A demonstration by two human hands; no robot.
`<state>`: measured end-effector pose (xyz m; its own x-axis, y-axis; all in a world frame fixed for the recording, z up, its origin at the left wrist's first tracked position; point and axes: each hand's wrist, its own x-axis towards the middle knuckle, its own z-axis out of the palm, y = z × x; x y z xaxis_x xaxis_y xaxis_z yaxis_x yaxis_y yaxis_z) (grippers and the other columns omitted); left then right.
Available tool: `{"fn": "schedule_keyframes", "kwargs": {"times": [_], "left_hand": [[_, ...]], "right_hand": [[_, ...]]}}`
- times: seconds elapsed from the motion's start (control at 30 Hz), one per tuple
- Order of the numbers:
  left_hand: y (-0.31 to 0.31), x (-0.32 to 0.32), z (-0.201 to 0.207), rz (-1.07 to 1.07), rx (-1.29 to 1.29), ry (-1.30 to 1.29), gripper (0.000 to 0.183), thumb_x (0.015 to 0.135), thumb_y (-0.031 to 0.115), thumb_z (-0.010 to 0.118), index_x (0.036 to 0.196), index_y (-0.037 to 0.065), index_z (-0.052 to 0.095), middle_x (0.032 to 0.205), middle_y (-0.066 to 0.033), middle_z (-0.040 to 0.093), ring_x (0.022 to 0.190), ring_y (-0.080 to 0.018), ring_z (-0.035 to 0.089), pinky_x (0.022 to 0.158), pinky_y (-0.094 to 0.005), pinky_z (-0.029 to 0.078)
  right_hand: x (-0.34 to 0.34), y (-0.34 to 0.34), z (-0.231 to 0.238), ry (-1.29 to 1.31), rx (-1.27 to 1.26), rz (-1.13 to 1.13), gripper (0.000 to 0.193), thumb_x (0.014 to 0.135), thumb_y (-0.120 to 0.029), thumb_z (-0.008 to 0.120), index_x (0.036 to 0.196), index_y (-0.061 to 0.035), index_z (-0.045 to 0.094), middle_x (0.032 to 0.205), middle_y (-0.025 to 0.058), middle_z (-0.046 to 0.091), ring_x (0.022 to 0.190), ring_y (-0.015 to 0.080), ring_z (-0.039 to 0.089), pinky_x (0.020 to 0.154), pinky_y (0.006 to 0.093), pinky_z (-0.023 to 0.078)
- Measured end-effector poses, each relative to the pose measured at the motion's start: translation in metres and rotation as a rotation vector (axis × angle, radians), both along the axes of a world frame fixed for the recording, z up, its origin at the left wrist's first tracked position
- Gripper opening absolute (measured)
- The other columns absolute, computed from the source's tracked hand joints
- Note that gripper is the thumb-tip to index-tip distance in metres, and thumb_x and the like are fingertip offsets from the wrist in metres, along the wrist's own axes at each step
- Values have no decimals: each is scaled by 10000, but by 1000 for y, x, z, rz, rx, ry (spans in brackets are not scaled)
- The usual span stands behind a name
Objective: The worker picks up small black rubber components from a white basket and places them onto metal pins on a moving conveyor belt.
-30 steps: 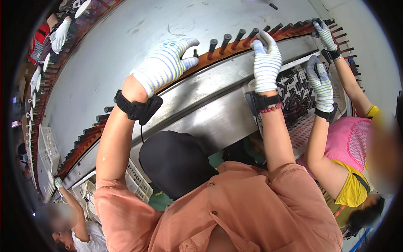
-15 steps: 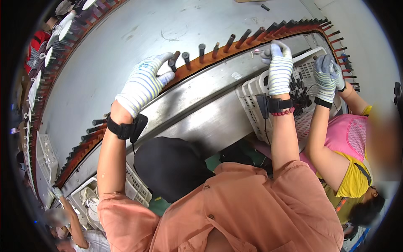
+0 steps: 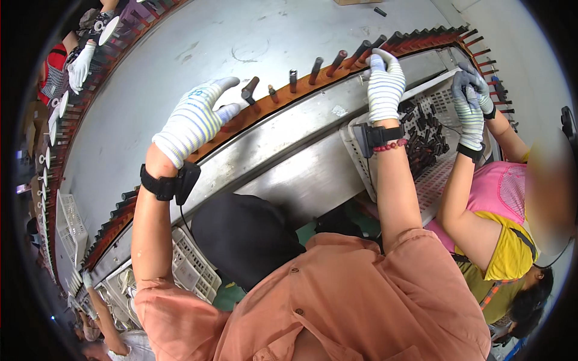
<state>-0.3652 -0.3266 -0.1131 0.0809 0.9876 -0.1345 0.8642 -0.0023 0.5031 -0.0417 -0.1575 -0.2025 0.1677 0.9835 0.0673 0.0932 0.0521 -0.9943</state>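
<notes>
My left hand, in a striped knit glove, reaches over the orange-brown rail with its thumb and forefinger apart. Just beyond the fingertips, a dark cylindrical piece leans at the top of a peg. A shorter peg with a light tip stands to its right. Farther right, my right hand, gloved alike, has its fingers curled beside the row of dark cylinders. A small pale bit shows at those fingers, but its kind is unclear.
Below my right forearm, a white perforated basket holds many dark cylinders. A co-worker's gloved hands are close on the right. Another white basket is at lower left. Across the grey table runs a second rail with white discs.
The pegs along the rail have shifted leftward. My left hand has drawn slightly left and down, its fingers now apart from the dark cylinder. My right hand has moved left and up towards the row.
</notes>
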Motion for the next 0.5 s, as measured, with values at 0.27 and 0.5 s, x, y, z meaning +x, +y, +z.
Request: {"fn": "schedule_keyframes", "kwargs": {"times": [0.27, 0.5], "left_hand": [[17, 28, 27, -121, 12, -70, 466, 991, 256, 653, 1422, 83, 610, 1332, -190, 667, 1255, -386, 616, 1081, -430, 478], [41, 26, 14, -123, 55, -38, 451, 994, 264, 650, 1404, 80, 615, 1310, -188, 677, 1227, -388, 628, 1062, -429, 490]], "right_hand": [[-27, 23, 20, -398, 351, 67, 398, 823, -302, 871, 1062, -8, 749, 1016, 169, 734, 934, 303, 703, 872, 395, 560], [106, -29, 37, -921, 177, -191, 353, 849, -295, 806, 1068, -23, 752, 1042, 184, 731, 995, 352, 701, 918, 445, 547]]}}
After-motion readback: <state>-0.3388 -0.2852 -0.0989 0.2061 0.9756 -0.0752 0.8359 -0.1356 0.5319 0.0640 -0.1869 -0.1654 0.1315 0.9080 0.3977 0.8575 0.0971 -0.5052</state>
